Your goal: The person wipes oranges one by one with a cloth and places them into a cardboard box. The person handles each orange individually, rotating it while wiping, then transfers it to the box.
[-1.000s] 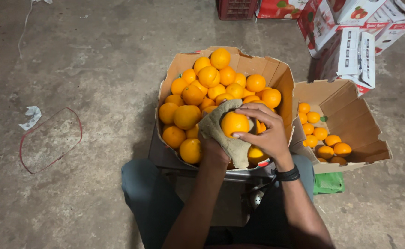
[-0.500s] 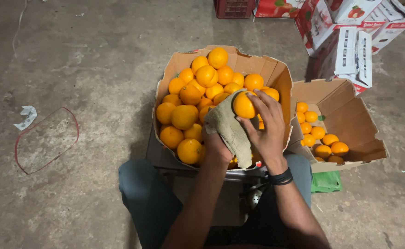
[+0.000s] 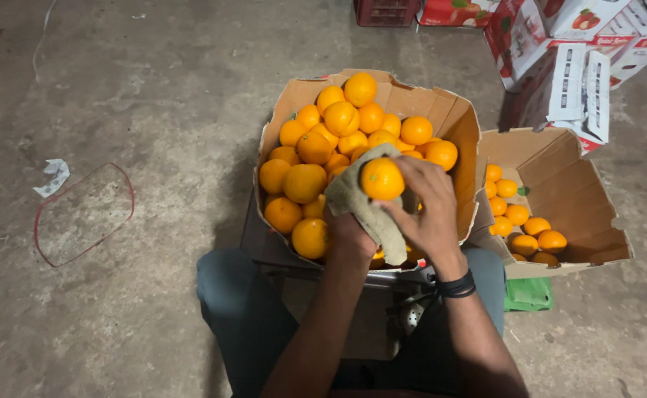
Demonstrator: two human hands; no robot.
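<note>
My right hand point(image 3: 430, 210) grips an orange point(image 3: 382, 179) from the right, holding it against a greyish-tan cloth point(image 3: 367, 210). That cloth is draped over my left hand point(image 3: 347, 234), which holds it from underneath and is mostly hidden. Both hands hover over the near edge of a big cardboard box point(image 3: 463, 125) heaped with several oranges point(image 3: 323, 147).
A smaller open cardboard box point(image 3: 574, 199) at the right holds several oranges point(image 3: 522, 221). A green object point(image 3: 527, 293) lies below it. Red-and-white cartons point(image 3: 574, 59) stack at the top right. A red wire loop point(image 3: 80, 214) and paper scrap point(image 3: 54, 177) lie on the concrete floor at left.
My right hand has turned the orange against the cloth, lifting it slightly and then bringing it back left. The view has shifted a little.
</note>
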